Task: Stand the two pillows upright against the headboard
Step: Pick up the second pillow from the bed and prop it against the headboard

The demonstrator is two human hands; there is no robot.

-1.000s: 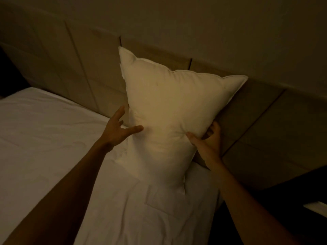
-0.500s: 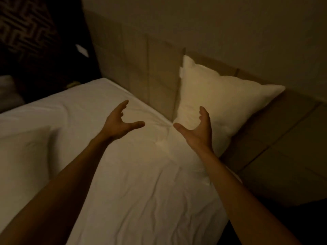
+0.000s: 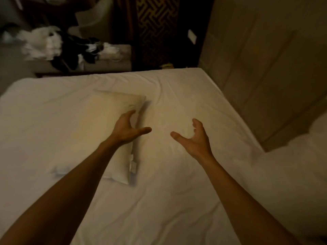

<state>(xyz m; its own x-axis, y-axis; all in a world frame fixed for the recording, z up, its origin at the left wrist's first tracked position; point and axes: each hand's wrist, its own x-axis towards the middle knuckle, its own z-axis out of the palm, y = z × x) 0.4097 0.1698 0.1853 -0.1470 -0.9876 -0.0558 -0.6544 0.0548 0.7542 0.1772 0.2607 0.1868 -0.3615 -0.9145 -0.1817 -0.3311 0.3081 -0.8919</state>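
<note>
Flat pillow (image 3: pixel 99 131) on bed (image 3: pixel 177 200); hands empty

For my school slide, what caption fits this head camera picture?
Two open hands, left hand and right hand, reach toward a flat cream pillow lying on the white bedsheet.

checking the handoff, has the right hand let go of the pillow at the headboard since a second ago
Yes. The right hand has left the standing pillow by the headboard, now open over the sheet.
</note>
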